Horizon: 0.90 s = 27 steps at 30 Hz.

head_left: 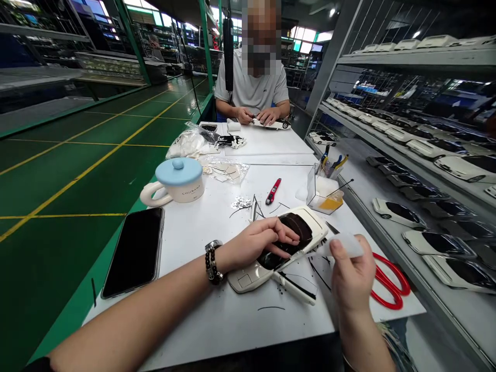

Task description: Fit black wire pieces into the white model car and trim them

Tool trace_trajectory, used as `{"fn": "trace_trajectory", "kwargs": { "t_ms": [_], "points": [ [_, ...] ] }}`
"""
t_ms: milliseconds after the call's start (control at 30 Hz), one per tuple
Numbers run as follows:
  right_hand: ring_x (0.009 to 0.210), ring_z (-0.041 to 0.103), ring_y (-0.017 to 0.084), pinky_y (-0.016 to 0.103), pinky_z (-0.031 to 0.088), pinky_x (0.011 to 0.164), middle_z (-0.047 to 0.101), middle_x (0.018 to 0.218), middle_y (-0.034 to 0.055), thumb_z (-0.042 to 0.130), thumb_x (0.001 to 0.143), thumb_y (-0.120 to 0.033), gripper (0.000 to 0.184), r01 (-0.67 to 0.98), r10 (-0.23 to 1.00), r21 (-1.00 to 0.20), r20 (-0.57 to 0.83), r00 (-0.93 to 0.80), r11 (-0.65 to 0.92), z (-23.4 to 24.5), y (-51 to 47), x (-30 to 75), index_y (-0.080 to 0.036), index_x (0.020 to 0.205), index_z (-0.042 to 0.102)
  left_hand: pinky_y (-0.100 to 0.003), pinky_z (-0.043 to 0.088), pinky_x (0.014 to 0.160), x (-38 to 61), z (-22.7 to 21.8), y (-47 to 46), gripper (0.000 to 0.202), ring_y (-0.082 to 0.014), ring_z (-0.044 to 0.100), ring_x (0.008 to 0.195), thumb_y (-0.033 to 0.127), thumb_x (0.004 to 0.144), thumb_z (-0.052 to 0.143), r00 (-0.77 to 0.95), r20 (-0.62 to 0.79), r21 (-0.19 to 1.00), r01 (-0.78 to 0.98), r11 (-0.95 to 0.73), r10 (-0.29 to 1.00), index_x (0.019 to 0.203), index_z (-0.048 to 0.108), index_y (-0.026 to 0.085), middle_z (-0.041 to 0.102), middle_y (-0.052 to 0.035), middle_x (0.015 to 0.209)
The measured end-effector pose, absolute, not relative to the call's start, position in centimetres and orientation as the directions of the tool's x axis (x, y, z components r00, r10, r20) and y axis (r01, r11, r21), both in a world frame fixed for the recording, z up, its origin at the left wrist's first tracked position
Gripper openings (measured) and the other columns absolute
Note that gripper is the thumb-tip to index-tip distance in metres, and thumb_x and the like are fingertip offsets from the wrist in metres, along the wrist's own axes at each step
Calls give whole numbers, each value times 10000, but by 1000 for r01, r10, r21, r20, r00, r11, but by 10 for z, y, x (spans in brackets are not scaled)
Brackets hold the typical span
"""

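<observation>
Model car mid-counter, near door open! Left hand lies across it, grip spread; right hand pinches a white piece. Detail work, apparently; next move wants steadiness.

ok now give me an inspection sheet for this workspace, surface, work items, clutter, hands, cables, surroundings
surface: white tabletop, scattered with black strips and silvery bits
work items: white model car, door-like part angled out on its near side; red-handled scissors by the right hand; red cutter beyond the car
clutter: lidded mug, phone, plastic bags, clear tool box
hands: left hand on the car; right hand pinching a white piece, material unclear
cables: none seen on the tabletop
surroundings: co-worker opposite, car-filled shelves at right, green floor
</observation>
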State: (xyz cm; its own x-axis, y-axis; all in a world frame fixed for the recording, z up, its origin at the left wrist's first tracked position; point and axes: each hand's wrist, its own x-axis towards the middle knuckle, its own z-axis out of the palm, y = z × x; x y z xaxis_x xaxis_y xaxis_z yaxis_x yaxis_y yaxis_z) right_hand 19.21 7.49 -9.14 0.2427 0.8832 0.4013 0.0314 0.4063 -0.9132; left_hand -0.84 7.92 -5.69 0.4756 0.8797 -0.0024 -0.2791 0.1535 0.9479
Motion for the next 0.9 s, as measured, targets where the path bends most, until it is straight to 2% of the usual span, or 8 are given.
{"fn": "trace_trajectory", "kwargs": {
  "t_ms": [67, 167, 367, 700, 900],
  "points": [
    [543, 333, 79, 215, 261, 503, 358, 612, -58, 665, 829, -327, 315, 162, 866, -882, 467, 178, 443, -92, 74, 184, -174, 703, 420, -272, 574, 738, -9, -57, 78, 105, -223, 617, 1046, 125, 797, 428, 474, 9, 949, -282, 142, 880, 732, 510, 129, 627, -137, 1063],
    [524, 334, 73, 207, 253, 482, 367, 600, -62, 624, 864, -293, 273, 246, 851, -845, 511, 116, 474, -92, 73, 179, -178, 713, 428, -270, 570, 744, -10, -57, 78, 105, -225, 614, 1055, 127, 803, 429, 478, 10, 951, -277, 141, 878, 734, 508, 127, 621, -141, 1070],
    [531, 366, 71, 200, 272, 492, 409, 610, -57, 606, 871, -236, 219, 283, 819, -801, 568, 80, 528, -93, 73, 177, -178, 726, 453, -274, 565, 752, -11, -58, 79, 102, -221, 615, 1048, 144, 821, 444, 492, 28, 952, -280, 127, 870, 746, 510, 127, 618, -142, 1079],
    [517, 341, 94, 226, 256, 480, 387, 592, -47, 655, 816, -328, 248, 300, 825, -824, 541, 165, 480, -97, 70, 178, -183, 714, 481, -287, 557, 754, -11, -59, 78, 96, -225, 613, 1045, 166, 817, 482, 492, 23, 949, -284, 135, 870, 738, 524, 131, 628, -129, 1070],
    [523, 369, 83, 211, 274, 474, 417, 609, -49, 640, 834, -251, 190, 292, 811, -802, 572, 121, 522, -99, 70, 178, -182, 732, 495, -290, 555, 757, -9, -57, 78, 99, -224, 615, 1041, 169, 817, 483, 486, 15, 951, -278, 139, 874, 736, 526, 131, 626, -128, 1070]
  ]
}}
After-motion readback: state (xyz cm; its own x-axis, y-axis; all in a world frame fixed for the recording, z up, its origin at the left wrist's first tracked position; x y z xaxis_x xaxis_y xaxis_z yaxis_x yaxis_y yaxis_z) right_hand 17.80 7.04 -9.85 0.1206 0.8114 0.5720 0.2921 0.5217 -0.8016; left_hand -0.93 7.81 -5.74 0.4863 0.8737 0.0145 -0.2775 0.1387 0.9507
